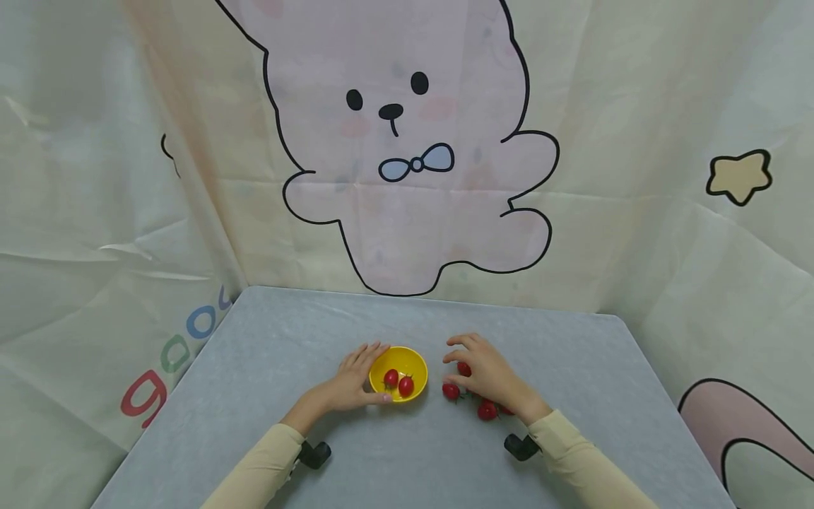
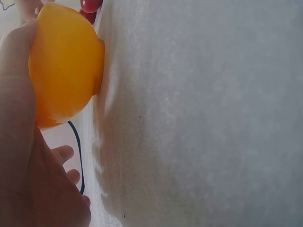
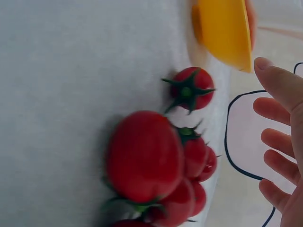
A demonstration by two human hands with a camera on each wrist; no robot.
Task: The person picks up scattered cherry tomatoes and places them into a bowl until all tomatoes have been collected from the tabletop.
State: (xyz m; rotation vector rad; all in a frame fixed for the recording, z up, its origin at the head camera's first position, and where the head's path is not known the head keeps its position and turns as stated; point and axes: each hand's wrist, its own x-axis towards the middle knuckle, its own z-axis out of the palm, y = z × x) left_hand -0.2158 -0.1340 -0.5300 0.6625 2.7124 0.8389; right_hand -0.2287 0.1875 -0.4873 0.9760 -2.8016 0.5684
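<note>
A small yellow bowl (image 1: pixel 416 360) stands on the cloth with two cherry tomatoes (image 1: pixel 405 386) in it. My left hand (image 1: pixel 346 382) holds the bowl from its left side, thumb at the near rim and fingers along the far rim; the left wrist view shows the bowl's outer wall (image 2: pixel 66 66) between them. My right hand (image 1: pixel 492 372) hovers over loose cherry tomatoes (image 1: pixel 487 411) to the right of the bowl. Its fingers are loosely bent and spread, holding nothing. In the right wrist view, the tomatoes (image 3: pixel 144 156) sit below that hand, green stems on.
A pale grey-blue cloth (image 1: pixel 407 466) covers the table. One loose tomato (image 3: pixel 191 87) lies nearest the bowl, apart from the cluster. Behind the table hangs a printed curtain (image 1: pixel 413 233) with a cartoon animal, and similar curtains close off both sides.
</note>
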